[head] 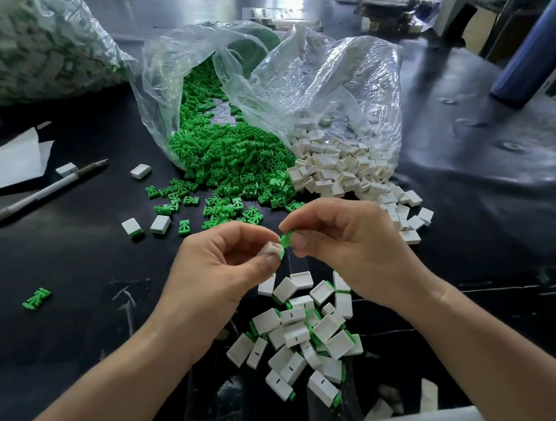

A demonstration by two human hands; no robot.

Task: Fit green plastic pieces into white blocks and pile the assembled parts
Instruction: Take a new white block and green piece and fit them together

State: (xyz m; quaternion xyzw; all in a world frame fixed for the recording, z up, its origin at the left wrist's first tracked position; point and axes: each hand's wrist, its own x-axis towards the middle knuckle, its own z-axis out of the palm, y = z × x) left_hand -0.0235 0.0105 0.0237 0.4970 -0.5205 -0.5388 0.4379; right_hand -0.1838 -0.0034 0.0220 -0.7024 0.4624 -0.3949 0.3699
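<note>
My left hand (221, 266) pinches a white block (271, 247) between thumb and fingers, its open end turned right. My right hand (344, 241) pinches a green plastic piece (286, 240) whose tip touches the block's opening. Both hands hover above a pile of assembled white-and-green parts (302, 337) on the black table. Behind the hands, loose green pieces (227, 161) spill from a clear bag, and loose white blocks (340, 170) spill from a second clear bag.
A large clear bag of finished parts (26, 47) lies at the back left. White paper (3, 162) and a pen (47, 191) lie at the left. Stray blocks (145, 226) and a lone green piece (36, 298) dot the table. A blue bottle (539, 49) stands at the right.
</note>
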